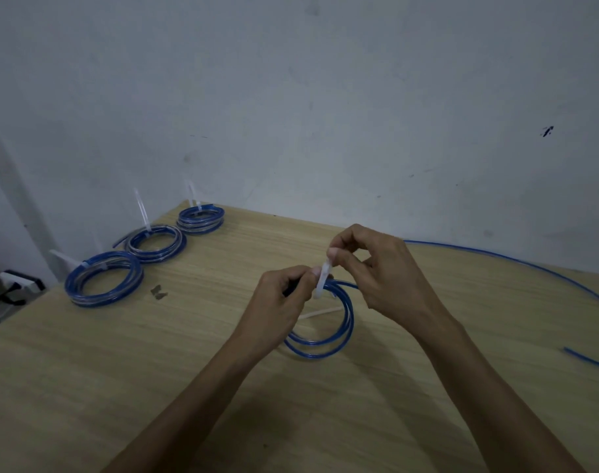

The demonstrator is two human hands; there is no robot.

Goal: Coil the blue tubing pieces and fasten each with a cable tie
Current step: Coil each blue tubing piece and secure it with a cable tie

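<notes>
The right hand (376, 268) pinches the upper end of a white cable tie (323, 279) between thumb and forefinger, the other fingers curled loosely behind. The left hand (281, 302) has its fingers curled round the top of a blue tubing coil (329, 332), its thumb and forefinger closing on the tie just below the right hand's pinch. The grip looks chosen so that the left hand keeps the turns bunched together while the right feeds or pulls the strap; whether the tip is already through the head I cannot tell, since the fingers cover it. A pale strip, probably the tie's tail, shows inside the loop below the hands.

The coil hangs from the left hand, and its lower arc appears to rest on the wooden table (155, 387), which would take the weight off the grip. I judge the fastening to be in progress and not yet cinched.

To the right a loose length of blue tubing (516, 264) trails across the table towards the edge, probably waiting its turn. At the far left three finished coils (103, 279) lie in a row near the wall, each with a white tie sticking up, set well apart from the work. A small dark scrap (159, 292) lies near them.
</notes>
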